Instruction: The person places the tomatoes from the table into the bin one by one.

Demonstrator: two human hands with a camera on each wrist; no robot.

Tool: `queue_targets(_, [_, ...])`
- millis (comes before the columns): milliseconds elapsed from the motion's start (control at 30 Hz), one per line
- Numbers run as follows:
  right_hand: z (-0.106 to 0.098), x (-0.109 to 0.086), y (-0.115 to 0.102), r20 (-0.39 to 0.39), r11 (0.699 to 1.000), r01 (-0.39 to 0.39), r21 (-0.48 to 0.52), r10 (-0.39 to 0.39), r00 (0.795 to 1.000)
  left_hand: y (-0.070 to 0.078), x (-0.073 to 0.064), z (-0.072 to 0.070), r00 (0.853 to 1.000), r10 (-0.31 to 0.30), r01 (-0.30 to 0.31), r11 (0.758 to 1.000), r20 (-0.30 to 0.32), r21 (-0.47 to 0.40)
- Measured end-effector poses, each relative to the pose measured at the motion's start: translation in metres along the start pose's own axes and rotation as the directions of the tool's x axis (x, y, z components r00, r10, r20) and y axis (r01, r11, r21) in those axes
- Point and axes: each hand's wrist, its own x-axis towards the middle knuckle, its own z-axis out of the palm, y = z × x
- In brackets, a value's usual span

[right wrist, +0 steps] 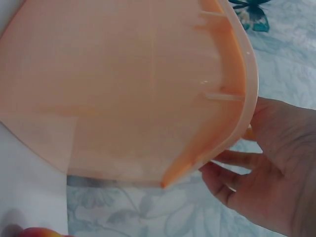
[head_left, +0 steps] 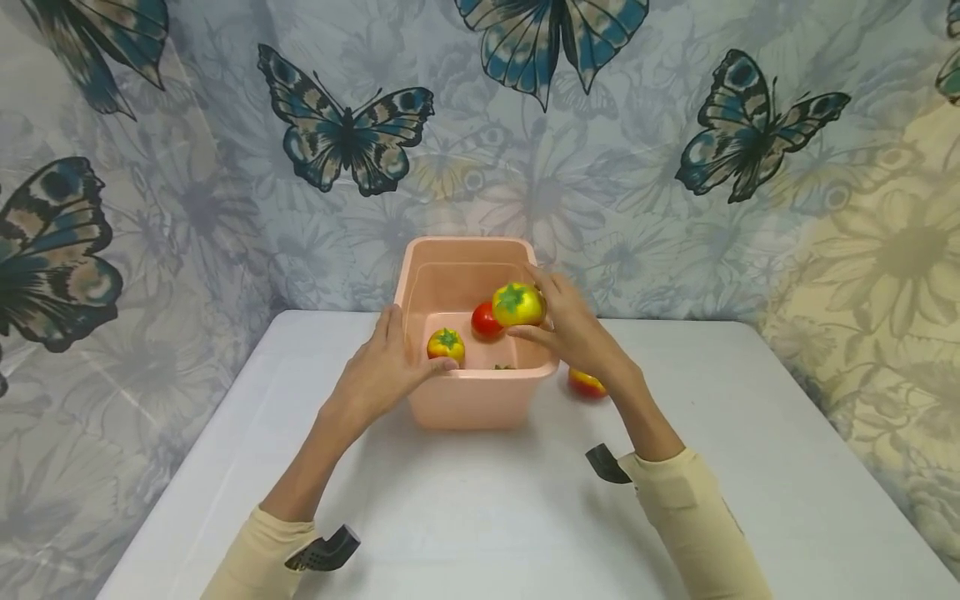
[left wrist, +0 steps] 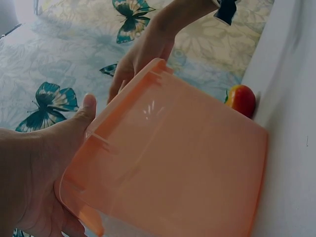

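Observation:
A peach-coloured plastic bin (head_left: 472,400) stands near the back of the white table. My left hand (head_left: 378,375) grips its near left corner, thumb over the front rim and fingers along the outer side. Over the bin's right part, my right hand (head_left: 576,329) holds a yellow tomato-like fruit (head_left: 517,307) with a green star-shaped top between thumb and fingers. In the right wrist view the bin wall hides that fruit. Inside the bin lie a red round fruit (head_left: 486,323) and a yellow-red fruit (head_left: 446,345). A green tip (head_left: 504,367) shows just behind the front rim.
Right of the bin, a red-yellow fruit (head_left: 585,385) lies on the table (head_left: 465,517), partly behind my right forearm. Close behind the table rises a wall covering (head_left: 600,225) printed with butterflies and flowers. A dark wrist mount (head_left: 326,550) juts from my left sleeve.

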Motion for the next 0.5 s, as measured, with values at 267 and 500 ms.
queue_targets(267, [-0.005, -0.004, -0.001, -0.011, 1.000, -0.010, 0.009, 0.010, 1.000, 0.001, -0.001, -0.001, 1.000, 0.005, -0.005, 1.000, 0.007, 0.010])
queue_targets(500, [-0.018, -0.012, 0.002, -0.014, 0.999, -0.030, 0.013, 0.030, 0.999, 0.001, -0.002, -0.003, 1.000, -0.004, 0.004, 1.000, 0.026, 0.012])
